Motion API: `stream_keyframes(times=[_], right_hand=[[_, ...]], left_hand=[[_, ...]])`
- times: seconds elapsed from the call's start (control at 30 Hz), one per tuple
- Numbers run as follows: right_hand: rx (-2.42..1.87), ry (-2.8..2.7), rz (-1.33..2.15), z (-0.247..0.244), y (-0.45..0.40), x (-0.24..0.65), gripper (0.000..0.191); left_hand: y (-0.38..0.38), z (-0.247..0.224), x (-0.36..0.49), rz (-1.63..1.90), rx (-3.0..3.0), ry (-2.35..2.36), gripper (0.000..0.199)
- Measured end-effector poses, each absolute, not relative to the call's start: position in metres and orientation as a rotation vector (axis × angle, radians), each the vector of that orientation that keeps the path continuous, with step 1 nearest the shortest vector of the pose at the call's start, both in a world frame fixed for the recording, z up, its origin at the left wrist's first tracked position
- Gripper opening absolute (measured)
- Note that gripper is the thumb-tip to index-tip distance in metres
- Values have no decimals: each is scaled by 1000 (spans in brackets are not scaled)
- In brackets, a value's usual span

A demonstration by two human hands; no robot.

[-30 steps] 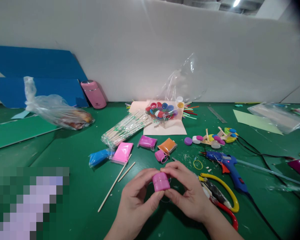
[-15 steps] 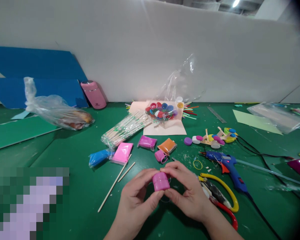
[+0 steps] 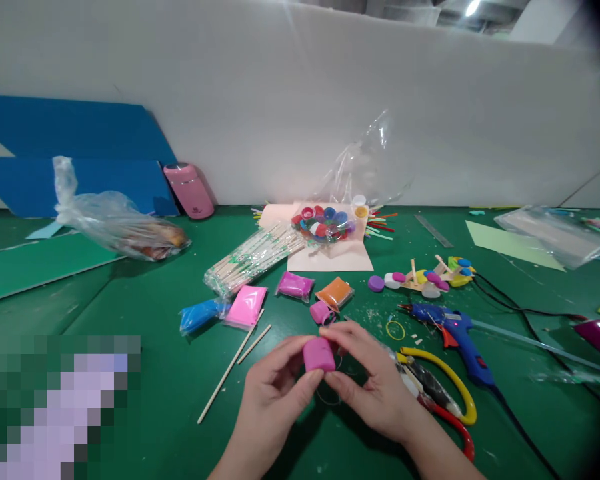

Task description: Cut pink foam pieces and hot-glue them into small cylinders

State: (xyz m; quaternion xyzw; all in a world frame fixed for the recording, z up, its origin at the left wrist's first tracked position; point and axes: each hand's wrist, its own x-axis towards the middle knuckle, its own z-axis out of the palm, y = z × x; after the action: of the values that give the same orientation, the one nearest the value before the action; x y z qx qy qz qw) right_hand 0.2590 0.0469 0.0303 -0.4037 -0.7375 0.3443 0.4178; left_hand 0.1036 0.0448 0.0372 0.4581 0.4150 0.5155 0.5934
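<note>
A small pink cylinder (image 3: 319, 355) is pinched between the fingertips of both my hands above the green table. Its curved side faces me and looks smooth, with a faint mark near the top. My left hand (image 3: 280, 387) grips its left end with thumb and fingers. The right end is held the same way by my right hand (image 3: 367, 380). Just beyond my fingers lies another pink piece, ring-shaped with a dark opening (image 3: 321, 312). Below the cylinder, a thin clear round outline on the table is partly hidden by my hands.
Close by my right hand are yellow-and-red-handled pliers (image 3: 445, 383) and a blue glue gun (image 3: 447, 323). Ahead lie clay packets (image 3: 247, 305), a bag of sticks (image 3: 255, 257), and bottle caps in a clear bag (image 3: 325, 222). Two loose sticks (image 3: 230, 368) rest left.
The pink cylinder has been turned slightly in my fingers and sits a little higher. The line across its side no longer shows. Both hands keep hold of it.
</note>
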Motion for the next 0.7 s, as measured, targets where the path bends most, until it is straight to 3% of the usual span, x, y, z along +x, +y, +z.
stream_keyframes(times=[0.13, 0.4, 0.6, 0.7], right_hand=[[-1093, -1831, 852, 29, 47, 255, 69], [-1146, -1910, 657, 31, 50, 241, 62], [-1101, -1911, 569, 34, 51, 234, 46], [-1111, -1920, 569, 37, 50, 236, 50]], left_hand=[[49, 36, 106, 1193, 575, 912, 15], [51, 26, 104, 1077, 244, 739, 16], [50, 23, 108, 1057, 195, 664, 12], [49, 22, 108, 1012, 206, 619, 15]])
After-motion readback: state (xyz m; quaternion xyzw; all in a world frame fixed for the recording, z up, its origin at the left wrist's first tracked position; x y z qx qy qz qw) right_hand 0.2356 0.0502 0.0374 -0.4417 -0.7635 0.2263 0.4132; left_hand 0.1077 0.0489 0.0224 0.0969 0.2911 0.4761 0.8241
